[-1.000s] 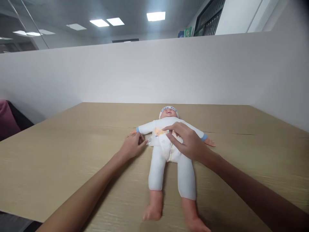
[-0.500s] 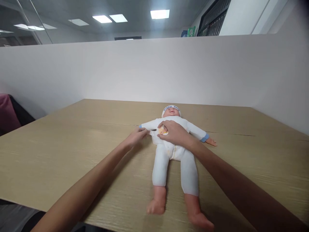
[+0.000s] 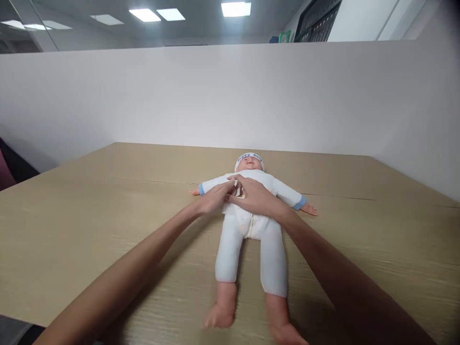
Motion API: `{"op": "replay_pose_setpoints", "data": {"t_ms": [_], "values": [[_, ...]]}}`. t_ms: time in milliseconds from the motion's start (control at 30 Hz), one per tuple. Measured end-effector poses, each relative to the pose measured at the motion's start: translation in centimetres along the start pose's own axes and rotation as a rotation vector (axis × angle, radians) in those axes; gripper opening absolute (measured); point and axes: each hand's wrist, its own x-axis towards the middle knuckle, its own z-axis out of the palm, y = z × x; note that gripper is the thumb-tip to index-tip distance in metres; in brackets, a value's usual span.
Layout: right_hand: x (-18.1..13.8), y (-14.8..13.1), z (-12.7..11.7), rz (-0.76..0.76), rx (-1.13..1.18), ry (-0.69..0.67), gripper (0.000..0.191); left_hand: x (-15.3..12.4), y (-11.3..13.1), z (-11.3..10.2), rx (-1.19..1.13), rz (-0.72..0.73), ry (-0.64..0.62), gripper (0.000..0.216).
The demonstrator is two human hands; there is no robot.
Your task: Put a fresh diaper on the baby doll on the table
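Observation:
A baby doll (image 3: 251, 275) in a white top, white pants and a lettered cap lies on its back, head away from me and bare feet towards me. Over the chest of its white shirt (image 3: 266, 179), both hands meet. My left hand (image 3: 214, 197), coming from the doll's side, is closed with its fingertips on the shirt front. Facing it, my right hand (image 3: 256, 197) has thumb and fingers curled in on the shirt cloth at the same spot. The fingers partly hide the chest print and the pinched cloth.
The doll rests on a wide wooden table (image 3: 108, 215) with seams across it. A white partition (image 3: 201, 96) rises behind the table's far edge. At the far left, a dark and maroon chair-like shape (image 3: 16, 160) stands beside the table.
My left hand has moved right, from the shirt's side edge to the chest, meeting my right hand. The doll's far-left hand now shows. The view has shifted slightly.

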Motion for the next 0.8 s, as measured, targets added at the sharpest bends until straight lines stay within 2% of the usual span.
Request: {"op": "replay_pose_setpoints", "data": {"t_ms": [100, 167, 267, 433, 533, 633, 700, 733, 800], "values": [[-0.2, 0.2, -0.7, 0.031, 0.077, -0.022, 0.042, 0.1, -1.5, -0.3, -0.102, 0.000, 0.019, 0.051], [-0.3, 0.3, -1.0, 0.029, 0.106, -0.020, 0.040, 0.2, -2.8, -0.1, -0.137, -0.007, 0.111, 0.047], [-0.4, 0.5, -1.1, 0.032, 0.130, 0.013, 0.047, 0.4, -4.4, 0.6, -0.125, -0.003, 0.214, 0.053], [-0.2, 0.7, -0.8, 0.048, 0.167, 0.099, 0.059, 0.9, -4.9, 1.2, -0.226, 0.030, 0.193, 0.053], [0.0, 0.4, -0.5, 0.030, 0.154, 0.220, 0.050, 1.1, -4.8, 1.6, -0.218, 0.012, 0.252, 0.048], [-1.3, -1.0, -0.7, -0.036, 0.126, 0.435, 0.031, 0.0, -3.9, 2.0, -0.103, 0.003, 0.465, 0.033], [-3.5, -2.6, -1.1, -0.097, 0.121, 0.537, 0.020, -1.8, -2.5, 2.3, 0.001, 0.048, 0.580, 0.028], [-5.0, -3.5, -1.2, -0.129, 0.124, 0.541, 0.015, -3.0, -1.6, 2.5, 0.049, 0.091, 0.586, 0.027], [-8.5, -5.0, -1.5, -0.185, 0.138, 0.441, 0.007, -5.6, 0.3, 2.9, 0.137, 0.192, 0.478, 0.027]]}}
